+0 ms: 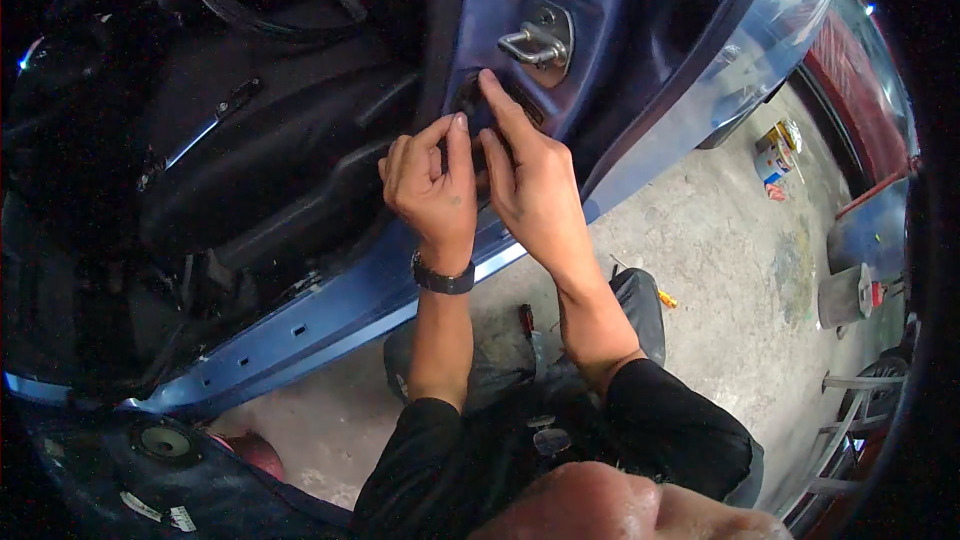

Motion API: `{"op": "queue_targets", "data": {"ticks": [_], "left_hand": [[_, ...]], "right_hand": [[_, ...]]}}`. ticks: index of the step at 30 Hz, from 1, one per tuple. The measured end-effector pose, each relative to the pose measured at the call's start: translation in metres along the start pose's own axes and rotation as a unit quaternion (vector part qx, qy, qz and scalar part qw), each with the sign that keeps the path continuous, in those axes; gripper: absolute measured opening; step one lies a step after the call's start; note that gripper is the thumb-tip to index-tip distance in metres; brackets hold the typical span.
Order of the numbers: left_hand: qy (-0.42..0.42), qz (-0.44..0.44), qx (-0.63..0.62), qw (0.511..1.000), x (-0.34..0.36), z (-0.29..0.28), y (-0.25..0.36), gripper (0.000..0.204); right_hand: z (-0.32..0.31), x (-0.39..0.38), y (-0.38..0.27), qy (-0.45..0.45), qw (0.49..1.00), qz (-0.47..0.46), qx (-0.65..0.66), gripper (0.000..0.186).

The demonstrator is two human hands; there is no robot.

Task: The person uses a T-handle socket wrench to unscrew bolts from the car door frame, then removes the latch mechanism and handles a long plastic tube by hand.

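Observation:
My two hands meet at the blue door pillar (590, 15) of a car, just below the metal latch striker (541, 43). A dark patch (525, 105), an opening or a dark piece, shows around my fingertips. With thumb and forefinger drawn together, my left hand (435, 175) is closed at its near left edge; whatever sits in the pinch is too small or hidden. My right hand (528, 165) reaches up with its forefinger stretched against the patch, the thumb apart from it. Its other fingers are mostly hidden. A black watch (443, 274) is on my left wrist.
Left lies the dark car interior, with a shiny metal bar (192, 143). The blue door sill (330, 312) runs below my hands. A screwdriver (527, 320) is by my legs. On the concrete floor (700, 220) stand a paint can (774, 162) and a grey bucket (846, 297).

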State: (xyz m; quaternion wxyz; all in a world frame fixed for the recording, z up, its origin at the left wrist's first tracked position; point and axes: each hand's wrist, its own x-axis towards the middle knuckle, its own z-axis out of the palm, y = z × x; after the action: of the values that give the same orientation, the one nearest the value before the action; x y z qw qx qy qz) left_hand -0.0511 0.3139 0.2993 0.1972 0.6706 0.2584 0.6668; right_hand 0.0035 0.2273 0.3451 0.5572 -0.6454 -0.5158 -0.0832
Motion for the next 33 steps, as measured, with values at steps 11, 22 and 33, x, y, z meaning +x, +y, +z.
{"op": "queue_targets", "data": {"ticks": [11,22,33], "left_hand": [[0.012,0.03,-0.022,0.999,0.004,-0.001,-0.007,0.016],[0.043,0.069,0.008,0.997,-0.007,0.007,-0.01,0.019],[0.022,0.043,0.022,0.999,-0.007,0.005,-0.01,0.022]], "right_hand": [[0.011,-0.007,0.001,0.048,0.998,0.036,0.028,0.044],[0.011,-0.002,-0.009,0.034,0.995,0.079,0.059,0.045],[0.024,-0.006,0.003,0.09,0.995,-0.014,0.04,0.048]]}}
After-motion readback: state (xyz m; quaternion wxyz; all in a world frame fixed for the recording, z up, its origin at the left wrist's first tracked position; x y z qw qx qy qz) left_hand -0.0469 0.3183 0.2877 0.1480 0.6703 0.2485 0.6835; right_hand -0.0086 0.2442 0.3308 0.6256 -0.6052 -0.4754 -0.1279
